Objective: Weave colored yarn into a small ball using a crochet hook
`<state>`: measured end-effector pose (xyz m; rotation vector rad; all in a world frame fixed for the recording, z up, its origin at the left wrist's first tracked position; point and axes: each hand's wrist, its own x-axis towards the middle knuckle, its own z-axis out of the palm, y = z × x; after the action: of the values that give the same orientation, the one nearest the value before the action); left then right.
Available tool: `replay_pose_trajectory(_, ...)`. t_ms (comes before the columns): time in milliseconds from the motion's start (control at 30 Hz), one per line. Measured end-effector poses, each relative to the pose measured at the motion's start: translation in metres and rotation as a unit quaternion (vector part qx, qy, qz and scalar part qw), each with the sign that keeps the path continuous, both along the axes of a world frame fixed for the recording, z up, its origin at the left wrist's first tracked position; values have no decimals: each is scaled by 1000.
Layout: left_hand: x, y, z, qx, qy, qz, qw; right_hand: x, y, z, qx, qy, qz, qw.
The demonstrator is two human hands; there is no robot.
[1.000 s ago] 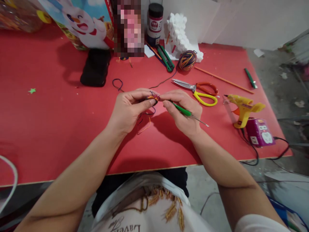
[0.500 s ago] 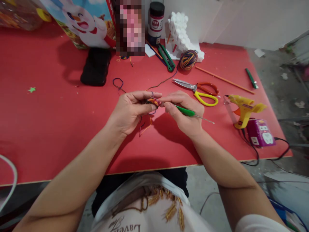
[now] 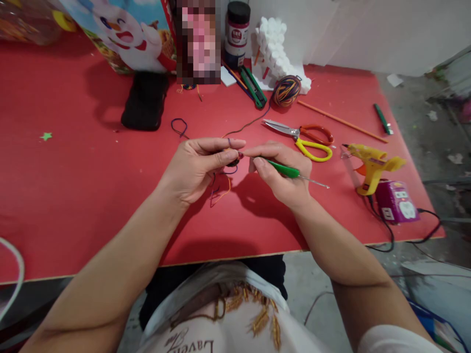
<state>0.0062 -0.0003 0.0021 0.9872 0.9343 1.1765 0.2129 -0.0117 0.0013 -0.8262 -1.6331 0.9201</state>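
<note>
Between its thumb and fingers, my left hand (image 3: 196,166) pinches a small multicoloured piece of yarn work (image 3: 233,159), mostly covered by the thumb. Loose yarn tails (image 3: 228,186) hang below it. My right hand (image 3: 281,169) is closed around a green-handled crochet hook (image 3: 283,169), its index fingertip close to the yarn piece. One metal end of the hook sticks out past the palm to the right; the tip toward the yarn is hidden. A strand (image 3: 243,128) runs from my left hand to the multicoloured yarn ball (image 3: 287,91) behind.
Scissors (image 3: 298,135) lie behind my right hand. On the red table (image 3: 91,196) are a black phone (image 3: 145,102), a green cutter (image 3: 253,87), an orange stick (image 3: 342,121), a yellow glue gun (image 3: 373,164), a purple power block (image 3: 396,202) and a dark-lidded jar (image 3: 237,37).
My left thumb has shifted over the yarn piece and covers more of it. The hook in my right hand has moved slightly right, and its tip no longer shows at the yarn.
</note>
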Motion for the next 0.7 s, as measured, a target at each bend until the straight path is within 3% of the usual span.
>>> replay_pose_trajectory(200, -1, 0, -1, 6, -10, -18, 1000, -2, -1, 0, 2, 6, -12, 1000)
replay_pose_trajectory(333, 8, -4, -2, 8, -20, 18, 1000, -4, -2, 0, 8, 18, -15, 1000)
replay_pose_trajectory(500, 17, -9, -2, 33, 3, 78, 996, -9, 1, -3, -69, 75, -24, 994)
replay_pose_trajectory(700, 16, -11, 0, 42, -8, 49, 998, -13, 8, -7, -113, 181, 30, 976)
